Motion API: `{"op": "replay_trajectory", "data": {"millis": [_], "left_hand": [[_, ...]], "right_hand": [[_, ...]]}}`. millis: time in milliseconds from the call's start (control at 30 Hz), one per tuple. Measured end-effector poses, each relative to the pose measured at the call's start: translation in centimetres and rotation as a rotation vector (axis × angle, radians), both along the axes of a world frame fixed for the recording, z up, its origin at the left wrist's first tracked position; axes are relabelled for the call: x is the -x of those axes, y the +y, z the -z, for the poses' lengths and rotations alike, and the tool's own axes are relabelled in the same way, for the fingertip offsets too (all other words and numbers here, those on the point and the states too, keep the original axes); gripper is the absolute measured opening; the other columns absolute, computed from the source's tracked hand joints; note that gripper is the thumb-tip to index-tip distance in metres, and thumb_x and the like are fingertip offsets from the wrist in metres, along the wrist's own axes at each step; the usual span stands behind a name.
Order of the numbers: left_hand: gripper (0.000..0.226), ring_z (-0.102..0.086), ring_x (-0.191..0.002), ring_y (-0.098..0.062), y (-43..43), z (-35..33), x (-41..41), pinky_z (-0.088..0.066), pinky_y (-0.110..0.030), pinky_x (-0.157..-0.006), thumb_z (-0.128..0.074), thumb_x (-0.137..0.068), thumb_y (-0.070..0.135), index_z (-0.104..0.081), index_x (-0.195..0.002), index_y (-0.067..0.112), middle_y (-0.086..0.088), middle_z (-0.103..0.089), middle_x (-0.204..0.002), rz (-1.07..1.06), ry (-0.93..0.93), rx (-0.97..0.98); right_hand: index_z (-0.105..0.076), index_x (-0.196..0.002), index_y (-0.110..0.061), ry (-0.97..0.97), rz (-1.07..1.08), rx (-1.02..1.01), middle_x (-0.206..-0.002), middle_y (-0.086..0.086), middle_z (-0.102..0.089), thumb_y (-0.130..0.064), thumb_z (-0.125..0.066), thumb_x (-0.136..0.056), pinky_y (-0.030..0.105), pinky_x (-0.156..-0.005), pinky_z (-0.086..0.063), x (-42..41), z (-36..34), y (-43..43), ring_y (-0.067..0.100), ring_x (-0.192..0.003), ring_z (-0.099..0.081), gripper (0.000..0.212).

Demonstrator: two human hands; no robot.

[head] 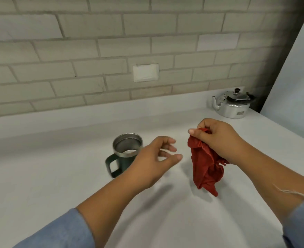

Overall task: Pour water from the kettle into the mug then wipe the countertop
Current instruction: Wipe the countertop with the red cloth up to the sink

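A dark green mug (123, 154) with a steel rim stands on the white countertop (58, 176), handle toward me, with liquid showing inside. At the back right corner sits a silver kettle (234, 105) with a black lid knob and handle. My right hand (217, 138) pinches a crumpled red cloth (205, 167) by its top, and the cloth hangs down with its tip near the countertop. My left hand (156, 158) hovers just right of the mug with relaxed, spread fingers, holding nothing and reaching toward the cloth.
A pale brick wall (94, 51) with a white blank cover plate (145, 72) runs along the back. A white panel (294, 77) rises at the right past the kettle.
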State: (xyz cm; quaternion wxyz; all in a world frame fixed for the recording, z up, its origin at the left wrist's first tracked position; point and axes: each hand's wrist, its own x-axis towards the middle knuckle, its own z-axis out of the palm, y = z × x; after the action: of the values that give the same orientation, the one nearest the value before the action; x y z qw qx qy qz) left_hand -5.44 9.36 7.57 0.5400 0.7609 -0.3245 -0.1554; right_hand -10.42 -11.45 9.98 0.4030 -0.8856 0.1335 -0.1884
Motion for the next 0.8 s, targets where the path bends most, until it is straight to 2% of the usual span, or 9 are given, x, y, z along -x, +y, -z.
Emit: {"op": "replay_trajectory", "data": {"millis": [100,167,233,300,400,500,567,700,800], "left_hand": [[0.09,-0.044,-0.117,0.004,-6.5,0.0,1.6,-0.042,-0.025,-0.095,-0.076,-0.062,0.057,-0.027,-0.136,0.041,0.021,-0.044,-0.132,0.049,0.014,-0.046],[0.101,-0.04,-0.117,0.007,-10.0,0.4,2.6,-0.037,-0.018,-0.094,-0.079,-0.059,0.054,-0.018,-0.139,0.041,0.025,-0.042,-0.13,0.12,0.033,-0.054],[0.077,-0.054,-0.105,0.003,-12.8,0.8,3.1,-0.044,-0.016,-0.084,-0.078,-0.066,0.042,-0.035,-0.13,0.034,0.02,-0.057,-0.115,0.11,-0.037,-0.08],[0.042,-0.063,-0.088,-0.006,-14.8,0.8,3.3,-0.053,-0.025,-0.075,-0.071,-0.074,0.033,-0.054,-0.111,0.03,0.011,-0.067,-0.097,0.053,-0.107,-0.102],[0.013,-0.064,-0.071,-0.01,-17.1,0.9,3.6,-0.057,-0.034,-0.07,-0.07,-0.075,0.033,-0.062,-0.085,0.032,0.008,-0.067,-0.077,0.056,-0.085,-0.028],[0.01,-0.067,-0.072,-0.012,-19.5,0.8,4.2,-0.058,-0.033,-0.062,-0.071,-0.077,0.034,-0.062,-0.082,0.033,0.006,-0.067,-0.077,0.065,0.058,0.1],[0.011,-0.067,-0.068,-0.007,-20.9,0.8,4.6,-0.057,-0.026,-0.055,-0.067,-0.081,0.039,-0.061,-0.085,0.031,0.007,-0.065,-0.079,0.08,0.149,0.129],[0.022,-0.066,-0.068,-0.011,-23.3,1.4,5.2,-0.057,-0.028,-0.056,-0.059,-0.086,0.04,-0.059,-0.099,0.022,-0.002,-0.063,-0.092,0.135,0.263,0.055],[0.024,-0.068,-0.084,-0.02,-24.7,1.6,5.5,-0.058,-0.027,-0.062,-0.056,-0.09,0.033,-0.059,-0.108,0.018,-0.009,-0.063,-0.105,0.208,0.351,0.002]], "right_hand": [[-0.058,-0.072,-0.023,0.041,-0.003,0.084,-0.066,-0.001,-0.066,-0.059,-0.066,-0.07,0.019,-0.054,-0.045,0.9,0.1,-2.1,0.008,-0.059,-0.06,0.038],[-0.057,-0.072,-0.024,0.056,-0.026,0.09,-0.068,-0.003,-0.067,-0.063,-0.063,-0.069,0.022,-0.057,-0.046,1.8,0.0,-3.8,0.01,-0.062,-0.061,0.039],[-0.059,-0.073,-0.026,0.071,-0.082,0.041,-0.069,-0.004,-0.068,-0.066,-0.062,-0.067,0.021,-0.06,-0.046,2.8,-0.1,-5.7,0.007,-0.063,-0.062,0.041],[-0.061,-0.077,-0.028,0.086,-0.124,-0.014,-0.072,-0.005,-0.068,-0.07,-0.061,-0.061,0.018,-0.063,-0.046,4.0,0.1,-8.1,0.003,-0.066,-0.062,0.045],[-0.065,-0.089,-0.034,0.142,-0.147,-0.302,-0.086,-0.005,-0.069,-0.072,-0.067,-0.054,0.022,-0.071,-0.05,6.3,0.8,-12.3,0.006,-0.077,-0.066,0.051],[-0.066,-0.099,-0.029,0.307,-0.238,-0.499,-0.099,-0.006,-0.07,-0.066,-0.069,-0.062,0.033,-0.088,-0.047,8.9,2.6,-16.0,0.011,-0.094,-0.064,0.052],[-0.065,-0.095,-0.024,0.301,-0.27,-0.597,-0.095,-0.006,-0.068,-0.053,-0.073,-0.069,0.035,-0.091,-0.044,10.3,4.1,-17.5,0.013,-0.096,-0.062,0.04],[-0.06,-0.086,-0.021,0.012,-0.148,-0.883,-0.081,0.003,-0.062,-0.032,-0.069,-0.074,0.031,-0.07,-0.054,11.5,5.3,-19.2,0.015,-0.076,-0.06,0.018],[-0.06,-0.084,-0.026,-0.07,-0.036,-0.8,-0.078,-0.004,-0.064,-0.038,-0.065,-0.075,0.024,-0.062,-0.054,12.0,5.2,-20.7,0.009,-0.072,-0.061,0.016]]}}
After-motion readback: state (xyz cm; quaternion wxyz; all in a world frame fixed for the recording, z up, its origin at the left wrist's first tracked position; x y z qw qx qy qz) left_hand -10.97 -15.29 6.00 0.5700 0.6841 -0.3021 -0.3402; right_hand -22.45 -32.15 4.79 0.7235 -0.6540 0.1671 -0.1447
